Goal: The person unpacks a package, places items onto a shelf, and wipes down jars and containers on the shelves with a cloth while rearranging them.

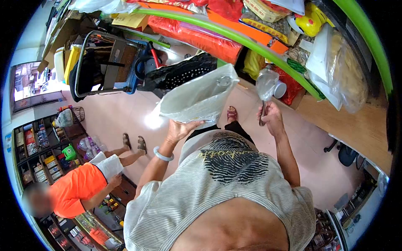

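My left hand point(182, 129) is closed on the lower edge of a white woven bag point(197, 98), its thumb along the near side. The bag's mouth gapes upward and its inside shows. To the right, my right hand point(273, 117) grips the dark handle of a metal scoop or spoon point(263, 113). Just above that hand are a clear plastic bag point(266, 83) and a white round lid or jar point(279, 89); whether the handle joins them cannot be made out. A pale bangle point(163, 154) circles my left wrist.
A person in an orange shirt point(79, 188) stands at the lower left beside shelves of goods point(46, 167). A trolley point(102, 62) with a black bag is at the upper left. Green-edged shelving point(251, 44) with packets crosses the top. A wooden counter point(347, 129) stands at right.
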Demonstrator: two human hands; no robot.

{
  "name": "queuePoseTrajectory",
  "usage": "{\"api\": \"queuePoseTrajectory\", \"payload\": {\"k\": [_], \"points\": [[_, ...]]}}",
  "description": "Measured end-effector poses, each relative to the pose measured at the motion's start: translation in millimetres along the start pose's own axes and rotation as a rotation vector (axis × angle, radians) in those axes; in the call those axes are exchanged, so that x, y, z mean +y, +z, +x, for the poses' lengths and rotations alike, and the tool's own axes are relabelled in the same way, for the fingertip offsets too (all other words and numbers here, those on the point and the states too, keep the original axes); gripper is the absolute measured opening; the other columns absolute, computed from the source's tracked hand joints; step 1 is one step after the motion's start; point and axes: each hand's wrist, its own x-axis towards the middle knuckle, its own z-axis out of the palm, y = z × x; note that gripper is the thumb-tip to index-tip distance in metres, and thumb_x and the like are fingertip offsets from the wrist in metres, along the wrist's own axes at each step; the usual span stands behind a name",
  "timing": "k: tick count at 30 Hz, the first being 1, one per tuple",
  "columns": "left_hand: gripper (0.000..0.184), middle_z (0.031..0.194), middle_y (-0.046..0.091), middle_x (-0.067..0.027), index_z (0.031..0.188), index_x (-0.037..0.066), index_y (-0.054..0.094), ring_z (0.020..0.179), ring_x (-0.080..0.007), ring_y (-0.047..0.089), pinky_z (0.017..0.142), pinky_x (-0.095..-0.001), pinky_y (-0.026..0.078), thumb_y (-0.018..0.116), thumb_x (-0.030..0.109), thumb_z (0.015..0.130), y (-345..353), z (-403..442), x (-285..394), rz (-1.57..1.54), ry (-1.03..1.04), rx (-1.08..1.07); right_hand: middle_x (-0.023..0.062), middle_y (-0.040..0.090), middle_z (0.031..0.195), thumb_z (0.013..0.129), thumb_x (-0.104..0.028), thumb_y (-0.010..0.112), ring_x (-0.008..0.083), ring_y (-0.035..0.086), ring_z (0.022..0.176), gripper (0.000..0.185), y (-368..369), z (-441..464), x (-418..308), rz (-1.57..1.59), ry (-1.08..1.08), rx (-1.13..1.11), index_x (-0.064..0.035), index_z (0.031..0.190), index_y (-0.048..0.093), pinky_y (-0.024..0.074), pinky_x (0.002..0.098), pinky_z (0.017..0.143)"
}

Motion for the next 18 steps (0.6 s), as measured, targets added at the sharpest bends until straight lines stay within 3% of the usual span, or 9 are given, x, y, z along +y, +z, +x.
{"api": "queuePoseTrajectory", "payload": {"k": [3,4,5,11,14,15,18], "points": [[0.047,0.096,0.064,-0.0103,0.103,-0.001,0.058,0.088,-0.018,0.06,0.075,-0.0315,0.049,0.08,0.013,0.064,-6,13,4,0.052,0.101,-0.031,0.0103,0.056,0.082,0.062,0.008,0.048,0.0165,0.055,0.068,0.03,18,-10,-41,-0.01,-0.227,0.026,-0.0005,0.091,0.047,0.0456,0.0278,0.062],[0.048,0.097,0.064,-0.01,0.104,-0.001,0.057,0.088,-0.0175,0.06,0.076,-0.0314,0.049,0.08,0.012,0.064,-10,15,1,0.013,0.062,-0.054,0.0104,0.057,0.081,0.064,0.007,0.049,0.0163,0.055,0.067,0.028,23,-15,-54,0.007,-0.303,0.023,-0.0008,0.091,0.047,0.0451,0.0273,0.062],[0.05,0.097,0.064,-0.0098,0.106,-0.001,0.056,0.088,-0.0169,0.06,0.076,-0.0313,0.049,0.08,0.012,0.064,-14,16,-3,-0.027,0.024,-0.074,0.0116,0.057,0.08,0.073,0.001,0.053,0.0161,0.054,0.066,0.024,31,-25,-72,-0.049,-0.384,-0.008,-0.0005,0.097,0.049,0.044,0.0264,0.06],[0.05,0.098,0.065,-0.0093,0.107,0.0,0.057,0.09,-0.0171,0.061,0.08,-0.0328,0.049,0.08,0.011,0.064,-30,24,-11,-0.291,-0.122,-0.235,0.0142,0.058,0.081,0.084,-0.007,0.055,0.0203,0.055,0.07,0.021,90,-45,-150,0.031,-0.759,-0.226,0.0006,0.104,0.054,0.0443,0.0314,0.065],[0.05,0.099,0.064,-0.0096,0.108,0.0,0.056,0.091,-0.0172,0.061,0.081,-0.0333,0.049,0.079,0.011,0.065,-39,31,-16,-0.284,-0.127,-0.275,0.0128,0.056,0.083,0.089,-0.01,0.049,0.022,0.05,0.078,0.02,146,-38,-169,0.096,-0.877,-0.303,0.0004,0.105,0.054,0.0413,0.0337,0.068],[0.053,0.1,0.064,-0.0095,0.11,0.001,0.055,0.093,-0.0171,0.06,0.082,-0.0336,0.049,0.08,0.011,0.064,-44,35,-23,-0.273,-0.115,-0.301,0.0156,0.06,0.088,0.085,-0.003,0.052,0.0244,0.055,0.083,0.018,162,-34,-172,0.154,-0.882,-0.271,0.0012,0.101,0.058,0.0439,0.0369,0.073],[0.057,0.105,0.062,-0.0088,0.114,0.002,0.051,0.096,-0.0163,0.058,0.086,-0.0334,0.047,0.079,0.011,0.065,-58,43,-25,-0.281,-0.097,-0.401,0.0156,0.06,0.092,0.084,0.0,0.053,0.0239,0.056,0.085,0.015,192,-17,-184,-0.001,-0.884,-0.321,0.0018,0.097,0.059,0.0453,0.0362,0.074]]}}
